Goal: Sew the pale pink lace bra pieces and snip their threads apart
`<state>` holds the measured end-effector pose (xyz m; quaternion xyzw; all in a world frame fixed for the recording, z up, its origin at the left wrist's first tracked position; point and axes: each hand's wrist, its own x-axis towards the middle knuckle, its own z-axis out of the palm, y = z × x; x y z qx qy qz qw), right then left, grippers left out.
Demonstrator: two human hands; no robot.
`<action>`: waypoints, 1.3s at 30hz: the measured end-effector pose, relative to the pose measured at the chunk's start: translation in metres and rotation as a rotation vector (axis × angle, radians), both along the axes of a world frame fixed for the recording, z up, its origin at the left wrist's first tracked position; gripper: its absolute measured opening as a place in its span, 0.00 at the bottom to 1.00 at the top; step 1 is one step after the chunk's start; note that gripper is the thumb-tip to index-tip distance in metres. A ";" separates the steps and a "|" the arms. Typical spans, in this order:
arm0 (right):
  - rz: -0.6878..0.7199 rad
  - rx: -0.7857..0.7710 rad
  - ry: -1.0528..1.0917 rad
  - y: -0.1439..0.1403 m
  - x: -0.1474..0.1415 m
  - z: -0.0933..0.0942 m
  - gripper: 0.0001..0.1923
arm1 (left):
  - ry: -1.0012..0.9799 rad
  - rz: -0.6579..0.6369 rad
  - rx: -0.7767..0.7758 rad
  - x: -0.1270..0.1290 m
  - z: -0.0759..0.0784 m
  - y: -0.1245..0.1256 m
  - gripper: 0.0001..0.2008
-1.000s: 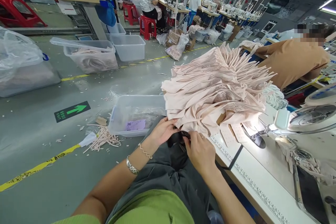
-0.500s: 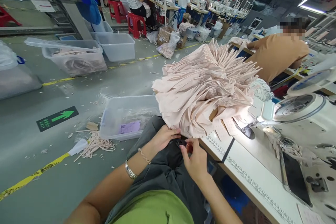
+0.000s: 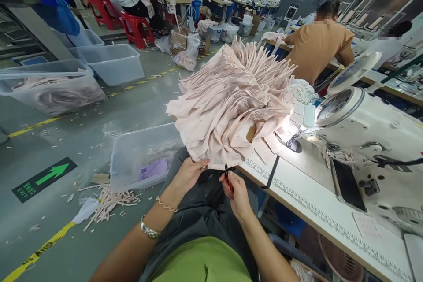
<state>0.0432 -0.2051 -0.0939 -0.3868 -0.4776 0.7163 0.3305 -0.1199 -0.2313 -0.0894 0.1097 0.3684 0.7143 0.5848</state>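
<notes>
The left hand (image 3: 189, 172) grips the lower edge of the stack of pink fabric pieces (image 3: 231, 101), fingers closed on the hem of the bottom layers. The right hand (image 3: 235, 190) sits just beside it, above the lap, fingers clamped on a small red-handled thread snip (image 3: 227, 177) whose tip touches the fabric's underside. The stack rests on the near left corner of the desk (image 3: 313, 198) and overhangs its edge toward the person's lap; the pieces fan upward and outward.

On the desk, right of the stack, stands a white sewing machine (image 3: 366, 128). A dark phone (image 3: 347, 184) lies flat at the machine's base. A printed ruler strip (image 3: 330, 224) runs along the desk's front edge. The stack hides the desk's far left corner.

On the floor, left of the lap, a clear plastic bin (image 3: 142, 158) holds a purple paper slip (image 3: 152, 169). Pink fabric trimmings (image 3: 109, 202) lie scattered just beside the bin, near a yellow floor line (image 3: 39, 251). A green arrow floor sign (image 3: 42, 178) lies farther left.

Beyond these, two more clear bins (image 3: 82, 75) stand on the grey floor. A person in a brown shirt (image 3: 317, 46) sits at the next desk, behind the stack. At the far end, other workers sit on red stools (image 3: 135, 28) along rows of machines under ceiling strip lights.
</notes>
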 end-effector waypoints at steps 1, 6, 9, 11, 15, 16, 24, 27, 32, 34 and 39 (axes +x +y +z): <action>-0.012 0.006 0.007 0.001 -0.003 0.000 0.25 | -0.001 0.003 -0.009 0.000 0.000 0.000 0.22; -0.029 0.169 -0.116 -0.001 0.010 0.010 0.27 | 0.042 0.018 -0.047 -0.006 -0.005 0.000 0.23; -0.024 0.599 -0.439 -0.002 0.038 0.030 0.23 | 0.315 0.174 -0.112 -0.014 -0.012 -0.002 0.22; -0.087 0.939 -0.771 0.003 0.058 0.045 0.18 | 0.660 0.489 -0.214 -0.015 -0.015 -0.005 0.22; -0.109 1.417 -1.350 0.023 0.079 0.067 0.10 | 1.510 0.922 0.001 0.001 -0.004 -0.008 0.15; -0.058 1.495 -1.418 0.029 0.079 0.069 0.10 | 1.700 0.847 0.176 0.007 0.002 -0.007 0.11; 0.116 1.691 -1.502 0.044 0.064 0.068 0.08 | 2.074 0.255 0.687 0.034 0.028 0.015 0.11; 0.121 1.685 -1.482 0.049 0.069 0.071 0.10 | 2.052 0.276 0.659 0.033 0.030 0.020 0.10; -0.041 1.439 -1.595 0.072 0.079 0.095 0.10 | 2.185 0.248 0.609 0.041 0.043 0.037 0.15; 0.002 1.371 -1.657 0.080 0.079 0.105 0.09 | 2.225 0.149 0.656 0.044 0.047 0.044 0.13; 0.186 1.391 -1.649 0.084 0.074 0.109 0.09 | 2.237 0.113 0.654 0.043 0.048 0.049 0.09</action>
